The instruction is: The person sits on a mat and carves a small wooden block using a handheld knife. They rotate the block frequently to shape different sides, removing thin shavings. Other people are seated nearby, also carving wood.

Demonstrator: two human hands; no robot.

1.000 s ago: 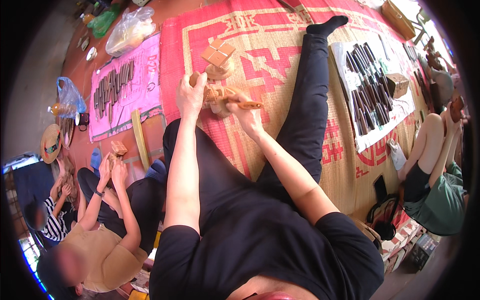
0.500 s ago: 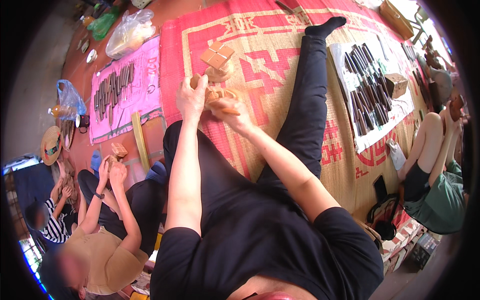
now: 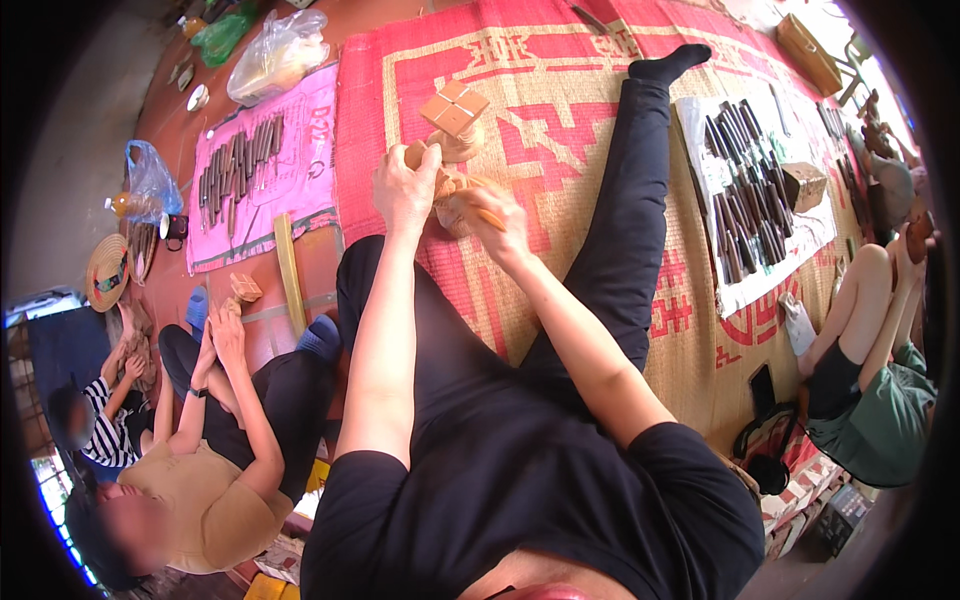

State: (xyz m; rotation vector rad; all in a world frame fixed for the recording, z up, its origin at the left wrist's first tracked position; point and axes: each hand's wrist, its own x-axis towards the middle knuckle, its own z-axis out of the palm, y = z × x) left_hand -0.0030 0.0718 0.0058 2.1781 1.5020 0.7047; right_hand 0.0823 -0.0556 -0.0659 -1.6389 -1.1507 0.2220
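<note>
Gripping a carved wooden piece (image 3: pixel 452 184) above the mat, the left hand (image 3: pixel 405 192) has its fingers curled round the near end, with a brownish knob poking out by the thumb. The right hand (image 3: pixel 497 222) is closed about a wooden tool (image 3: pixel 488 217), its orange-brown handle slanting across the fist, and it works right up against the carving. Where the tool's tip meets the wood I can't make out from here, since the knuckles cover it. The carving sits between the two hands, over the mat just past the person's bent left knee; a square block (image 3: pixel 455 108), pale lines crossing on its top, shows just beyond it (whether the two are one piece, I can't tell).

The patterned mat (image 3: pixel 700 400) is red and straw-coloured, and the person's right leg stretches across it. Off to the left, a pink cloth (image 3: pixel 318 175) carries a row of dark slim tools (image 3: pixel 240 165); on the right, a white cloth (image 3: pixel 790 262) bears many more dark-handled tools (image 3: pixel 745 195), with a wooden block (image 3: pixel 803 187) at its edge. A co-worker in a tan shirt (image 3: pixel 215 510) sits at the left, both hands raised together near another block of wood (image 3: pixel 244 287).
</note>
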